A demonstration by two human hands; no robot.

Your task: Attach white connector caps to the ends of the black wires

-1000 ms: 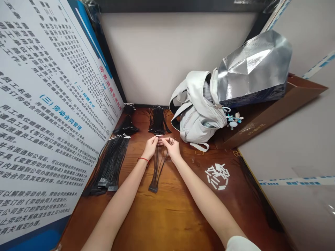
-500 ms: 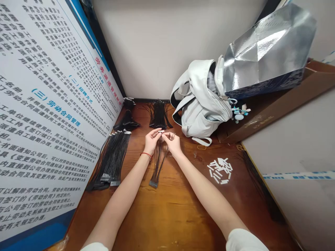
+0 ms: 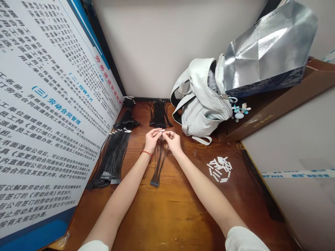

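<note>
Little change from a second ago: your left hand [image 3: 151, 140] stays pinched on the white tab [image 3: 161, 131], your right hand [image 3: 173, 142] on the black wire bundle [image 3: 158, 160] trailing down the table [image 3: 170, 209], so the same end remains in work.

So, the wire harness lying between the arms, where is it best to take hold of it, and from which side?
Probably the black connector at the near end of the harness, pinched across its width from above. It is the only stiff part, lying flat on the table; the thin wires fan loosely, and the left hand and right hand pinch at the far end.
</note>
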